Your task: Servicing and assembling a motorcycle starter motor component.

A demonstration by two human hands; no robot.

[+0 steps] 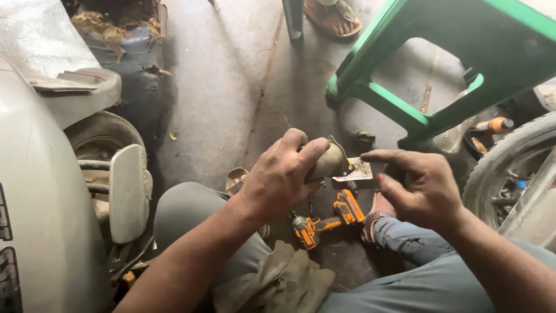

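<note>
My left hand (281, 177) grips a rounded, dull brass-coloured metal part (329, 161) with a thin flange at its right end. My right hand (417, 185) is beside it, index finger stretched toward the part's right end, fingertips touching or nearly touching a small worn flat piece (362, 170) there; I cannot tell if it is held. Below the hands, an orange and black cordless power tool (327, 219) lies on the concrete floor between my knees.
A green plastic stool (417, 75) stands at upper right. A tyre (509, 168) is at right, with a small orange bottle (493, 124) near it. A grey vehicle body and wheel (98, 139) fill the left. Another person's sandalled foot (333, 17) is at top.
</note>
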